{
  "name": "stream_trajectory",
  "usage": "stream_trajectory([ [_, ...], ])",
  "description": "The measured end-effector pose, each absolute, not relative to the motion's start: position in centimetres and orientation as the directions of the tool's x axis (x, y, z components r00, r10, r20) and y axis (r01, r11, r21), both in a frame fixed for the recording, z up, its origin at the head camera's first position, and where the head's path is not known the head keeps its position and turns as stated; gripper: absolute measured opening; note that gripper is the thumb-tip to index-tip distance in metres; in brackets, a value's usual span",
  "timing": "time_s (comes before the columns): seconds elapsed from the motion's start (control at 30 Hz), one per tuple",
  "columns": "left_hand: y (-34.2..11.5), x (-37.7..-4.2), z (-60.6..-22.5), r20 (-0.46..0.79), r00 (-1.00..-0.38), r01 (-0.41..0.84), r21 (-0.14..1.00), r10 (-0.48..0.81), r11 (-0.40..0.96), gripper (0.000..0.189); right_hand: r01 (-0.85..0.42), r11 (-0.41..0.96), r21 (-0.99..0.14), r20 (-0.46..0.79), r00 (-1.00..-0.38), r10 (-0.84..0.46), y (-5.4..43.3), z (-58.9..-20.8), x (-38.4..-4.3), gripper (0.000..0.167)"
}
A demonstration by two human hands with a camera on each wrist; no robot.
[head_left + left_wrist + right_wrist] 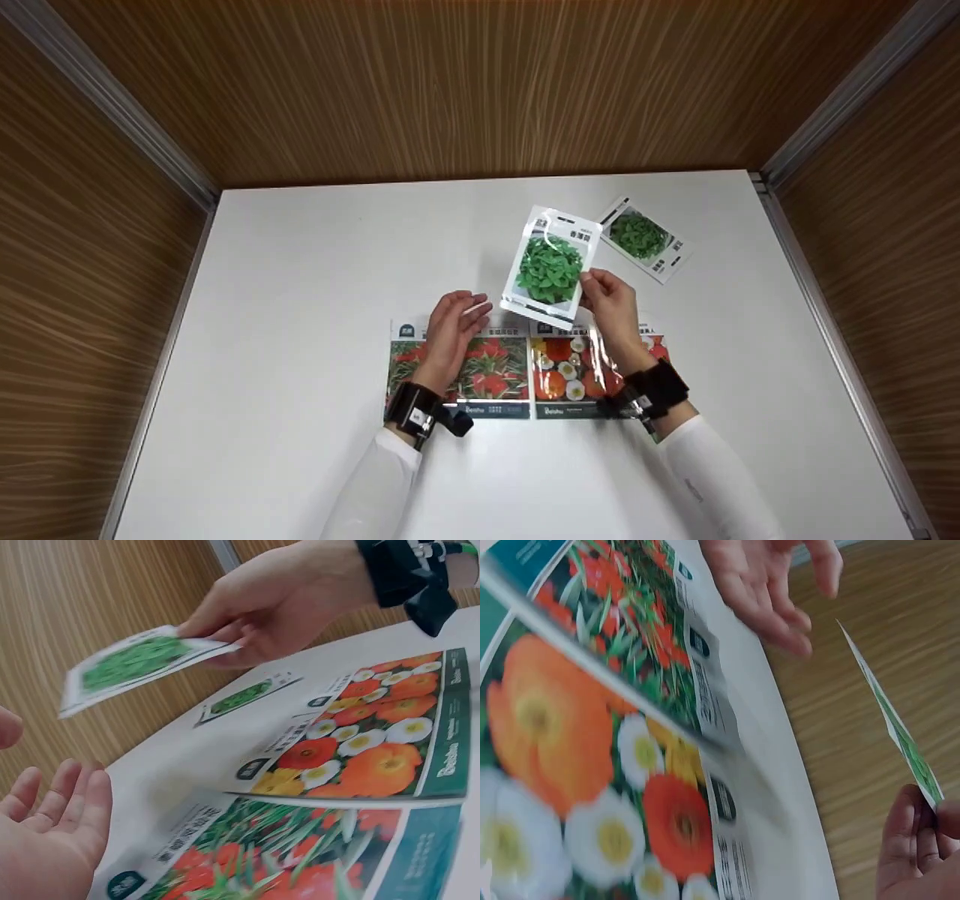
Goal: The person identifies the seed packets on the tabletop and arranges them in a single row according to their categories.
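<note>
A white seed packet with a picture of green leaves is raised above the table, its right edge pinched between thumb and fingers of my right hand. In the right wrist view the packet appears nearly edge-on. My left hand hovers to the left of it, palm turned inward and holding nothing; its fingers are apart from the packet. Below the hands lie packets with red flowers and, to their right, packets with orange and white flowers, partly hidden by my right wrist.
A second green-leaf seed packet lies tilted on the white table at the back right. Wood-grain panels stand behind the table and along both sides.
</note>
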State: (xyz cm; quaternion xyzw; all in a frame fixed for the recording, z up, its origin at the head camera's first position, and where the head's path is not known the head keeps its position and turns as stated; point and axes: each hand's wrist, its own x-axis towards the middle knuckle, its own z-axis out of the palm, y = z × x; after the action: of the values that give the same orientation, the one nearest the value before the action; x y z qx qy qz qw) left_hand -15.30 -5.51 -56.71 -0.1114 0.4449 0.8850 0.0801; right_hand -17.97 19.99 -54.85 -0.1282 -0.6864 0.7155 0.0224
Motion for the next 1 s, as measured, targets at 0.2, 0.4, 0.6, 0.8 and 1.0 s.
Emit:
stream_trajectory([
  [0.2, -8.3, -15.6, -56.0, -0.223, -0.974, -0.210, 0.858, 0.028, -0.470, 0.025, 0.197, 0.130, -0.972, -0.166, -0.963, 0.214, 24.9, -55.0, -16.5, 0.041],
  [0.4, -10.7, -15.8, -55.6, -0.190, -0.982, -0.175, 0.900, 0.003, -0.399, 0.024, 0.251, 0.258, -0.933, -0.192, -0.953, 0.234, 28.9, -55.7, -14.5, 0.046],
  [0.6, -12.4, -15.6, -55.7, -0.192, -0.981, -0.167, 0.912, -0.031, -0.374, 0.025, 0.263, 0.339, -0.903, -0.201, -0.957, 0.208, 32.6, -56.3, -12.5, 0.051],
  [0.8, -13.6, -15.4, -56.1, -0.205, -0.977, -0.167, 0.912, -0.065, -0.374, 0.022, 0.277, 0.456, -0.846, -0.206, -0.958, 0.200, 36.7, -56.5, -10.8, 0.056],
  [1.0, -14.7, -15.5, -56.1, -0.194, -0.978, -0.157, 0.929, -0.081, -0.334, 0.019, 0.302, 0.518, -0.801, -0.225, -0.952, 0.207, 40.1, -56.8, -9.3, 0.059],
])
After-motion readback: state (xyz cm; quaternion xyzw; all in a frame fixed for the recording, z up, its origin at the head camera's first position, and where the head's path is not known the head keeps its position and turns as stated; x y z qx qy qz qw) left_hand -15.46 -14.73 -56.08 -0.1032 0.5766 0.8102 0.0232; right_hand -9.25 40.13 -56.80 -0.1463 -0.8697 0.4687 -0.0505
